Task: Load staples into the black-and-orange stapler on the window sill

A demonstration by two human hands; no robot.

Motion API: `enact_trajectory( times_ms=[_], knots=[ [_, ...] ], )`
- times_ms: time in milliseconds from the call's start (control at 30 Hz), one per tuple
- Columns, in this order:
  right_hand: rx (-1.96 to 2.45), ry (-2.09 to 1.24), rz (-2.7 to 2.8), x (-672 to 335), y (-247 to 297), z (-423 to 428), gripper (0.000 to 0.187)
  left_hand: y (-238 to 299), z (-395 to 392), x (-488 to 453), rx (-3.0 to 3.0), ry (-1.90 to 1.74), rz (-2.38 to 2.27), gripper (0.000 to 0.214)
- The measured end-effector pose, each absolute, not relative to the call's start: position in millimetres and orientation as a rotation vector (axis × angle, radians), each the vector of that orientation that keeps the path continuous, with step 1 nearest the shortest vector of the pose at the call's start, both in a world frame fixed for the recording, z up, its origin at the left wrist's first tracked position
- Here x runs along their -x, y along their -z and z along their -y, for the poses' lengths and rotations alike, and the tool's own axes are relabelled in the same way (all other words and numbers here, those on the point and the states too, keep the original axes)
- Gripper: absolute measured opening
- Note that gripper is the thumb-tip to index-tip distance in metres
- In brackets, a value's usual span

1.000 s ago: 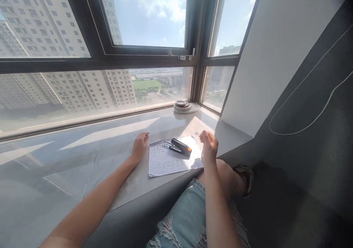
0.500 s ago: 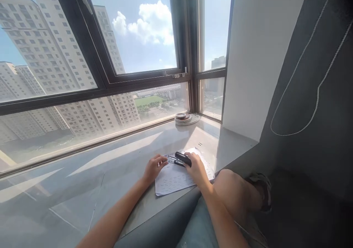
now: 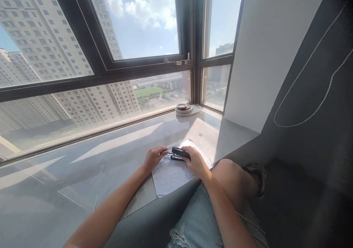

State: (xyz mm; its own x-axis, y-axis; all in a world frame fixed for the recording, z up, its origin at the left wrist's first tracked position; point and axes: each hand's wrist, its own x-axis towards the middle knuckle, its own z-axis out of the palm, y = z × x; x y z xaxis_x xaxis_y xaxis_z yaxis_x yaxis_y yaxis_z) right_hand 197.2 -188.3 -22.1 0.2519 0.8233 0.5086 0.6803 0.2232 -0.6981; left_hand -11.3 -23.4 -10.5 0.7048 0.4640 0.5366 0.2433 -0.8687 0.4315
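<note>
My right hand (image 3: 196, 162) is wrapped around a black stapler (image 3: 180, 153), whose upper and lower arms stand apart at the end facing left. Opposite it, my left hand (image 3: 156, 158) pinches with thumb and fingertips at a thin, shiny piece by the stapler's open end; it is too small to make out clearly. Beneath both hands lie printed paper sheets (image 3: 176, 180), their lower edge near the front of the sill. Beyond the papers, two small silvery strips (image 3: 200, 134) that look like staples lie on the sill.
A pale, glossy window sill (image 3: 121, 141) carries everything. In its far corner sits a stack of round coaster-like discs (image 3: 184, 109). Dark window frames (image 3: 132, 69) border the back, and a white pillar (image 3: 248, 57) rises at right. A beaded cord (image 3: 300, 123) hangs farther right.
The stapler's shiny inner part, visible between the hands before, now shows much less. My head view has tilted down slightly. Both hands keep nearly the same place over the papers.
</note>
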Motion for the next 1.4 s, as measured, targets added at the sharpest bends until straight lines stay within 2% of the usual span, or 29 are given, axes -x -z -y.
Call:
enact_trajectory(
  times_ms=[567,1000,1400],
  knots=[
    [1.532,-0.145,1.494,-195.9,22.5,189.7,0.038,11.1,16.6,8.3,-2.401,-1.016,-0.510,0.027],
    [1.514,-0.146,1.491,-195.5,23.1,190.1,0.037,12.5,14.0,7.9,-2.427,-0.949,-0.616,0.035],
    [1.513,-0.153,1.485,-196.7,24.5,187.7,0.038,6.3,22.5,7.1,-2.422,-1.026,-0.607,0.027]
  ],
)
